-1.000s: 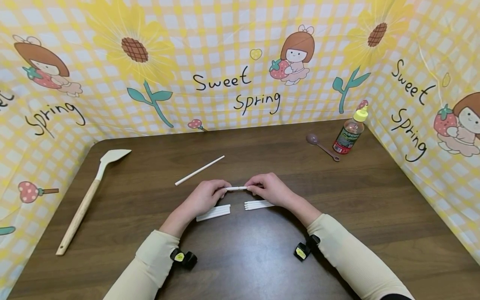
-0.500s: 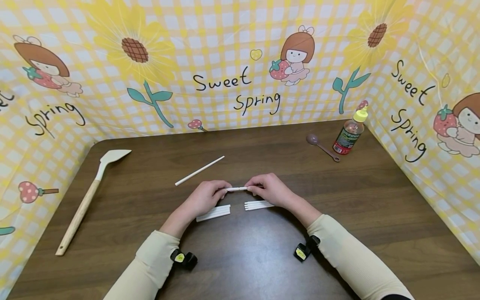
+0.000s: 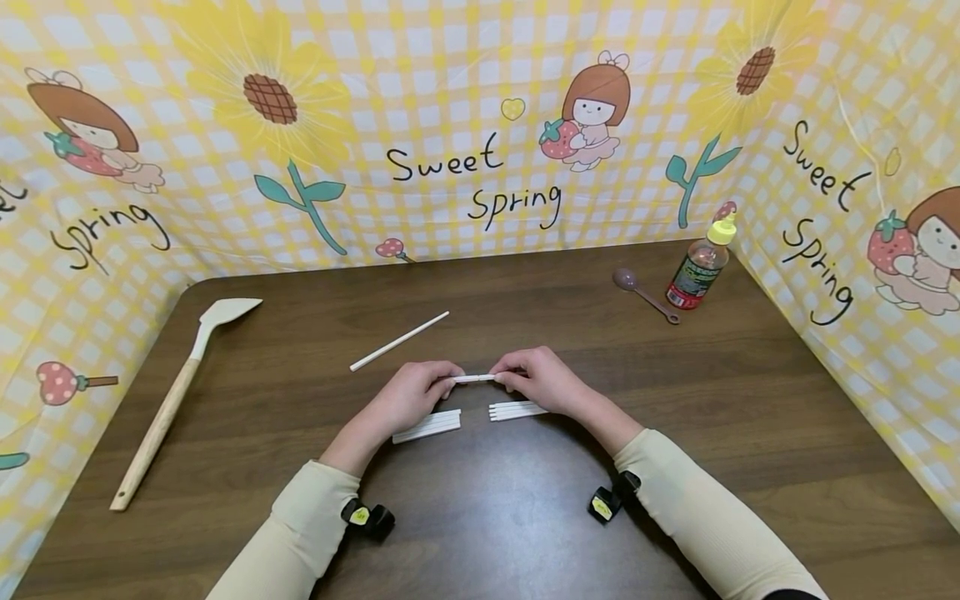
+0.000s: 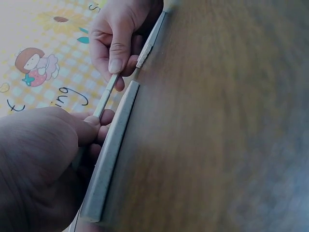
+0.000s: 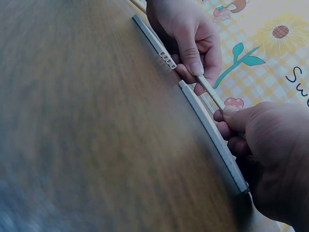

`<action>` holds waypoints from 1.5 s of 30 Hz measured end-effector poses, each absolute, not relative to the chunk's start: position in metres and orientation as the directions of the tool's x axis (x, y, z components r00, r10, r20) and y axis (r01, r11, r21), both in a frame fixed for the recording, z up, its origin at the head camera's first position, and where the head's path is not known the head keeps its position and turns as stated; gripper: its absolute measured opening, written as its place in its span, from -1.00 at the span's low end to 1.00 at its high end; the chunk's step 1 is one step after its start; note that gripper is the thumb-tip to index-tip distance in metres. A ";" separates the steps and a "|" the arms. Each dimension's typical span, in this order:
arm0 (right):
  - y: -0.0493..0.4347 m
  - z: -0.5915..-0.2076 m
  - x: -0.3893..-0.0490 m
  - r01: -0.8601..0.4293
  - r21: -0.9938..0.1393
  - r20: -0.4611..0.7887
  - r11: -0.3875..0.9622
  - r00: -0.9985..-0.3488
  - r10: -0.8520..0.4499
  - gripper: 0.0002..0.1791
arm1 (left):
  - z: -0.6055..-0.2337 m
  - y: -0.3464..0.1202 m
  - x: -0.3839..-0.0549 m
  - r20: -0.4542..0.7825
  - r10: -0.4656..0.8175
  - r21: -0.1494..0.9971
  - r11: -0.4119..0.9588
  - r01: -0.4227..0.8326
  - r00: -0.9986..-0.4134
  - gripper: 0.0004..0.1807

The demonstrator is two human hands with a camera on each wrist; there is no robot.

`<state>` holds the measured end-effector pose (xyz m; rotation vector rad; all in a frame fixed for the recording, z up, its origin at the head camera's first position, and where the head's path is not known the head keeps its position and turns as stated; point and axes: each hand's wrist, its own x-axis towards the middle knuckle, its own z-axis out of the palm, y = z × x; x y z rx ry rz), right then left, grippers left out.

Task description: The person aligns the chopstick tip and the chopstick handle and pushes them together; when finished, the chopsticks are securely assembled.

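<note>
My left hand [image 3: 412, 393] and right hand [image 3: 542, 379] face each other over the table's middle. Both pinch a thin white stick [image 3: 471, 378] between thumb and fingers, one at each end. A seam shows near the stick's middle; whether it is one piece or two end to end I cannot tell. Below my left hand lies a row of several white sticks [image 3: 427, 426], side by side. A second such row [image 3: 517, 411] lies below my right hand, partly covered by it. In the left wrist view the pinched stick [image 4: 104, 100] is held just beyond these rows.
Behind my hands a longer white stick [image 3: 400, 342] lies slantwise. A spatula [image 3: 176, 396] with a wooden handle rests at the left. At the back right are a purple spoon [image 3: 643, 295] and a yellow-capped bottle [image 3: 701, 265]. Patterned cloth [image 3: 442, 83] walls the brown table [image 3: 480, 533].
</note>
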<state>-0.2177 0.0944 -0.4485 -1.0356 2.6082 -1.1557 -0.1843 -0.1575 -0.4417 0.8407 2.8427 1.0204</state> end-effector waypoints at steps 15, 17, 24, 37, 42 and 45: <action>0.094 -0.450 -0.218 -0.546 -0.690 0.170 0.475 -0.760 -0.627 -0.88 | -0.441 -0.157 -0.184 0.179 0.490 0.591 0.640 0.491 -0.853 -0.88; 0.094 -0.450 -0.218 -0.544 -0.692 0.170 0.474 -0.761 -0.626 -0.89 | -0.441 -0.157 -0.184 0.186 0.491 0.591 0.636 0.496 -0.851 -0.88; 0.094 -0.450 -0.218 -0.538 -0.697 0.166 0.474 -0.764 -0.624 -0.89 | -0.440 -0.156 -0.183 0.194 0.497 0.590 0.630 0.506 -0.845 -0.88; 0.095 -0.449 -0.218 -0.554 -0.687 0.175 0.470 -0.754 -0.633 -0.88 | -0.442 -0.156 -0.184 0.212 0.503 0.578 0.627 0.522 -0.838 -0.88; 0.095 -0.450 -0.218 -0.555 -0.689 0.176 0.466 -0.751 -0.636 -0.88 | -0.442 -0.156 -0.183 0.217 0.505 0.575 0.626 0.527 -0.836 -0.88; 0.095 -0.449 -0.218 -0.557 -0.690 0.179 0.462 -0.751 -0.636 -0.88 | -0.441 -0.155 -0.183 0.215 0.503 0.576 0.627 0.524 -0.837 -0.89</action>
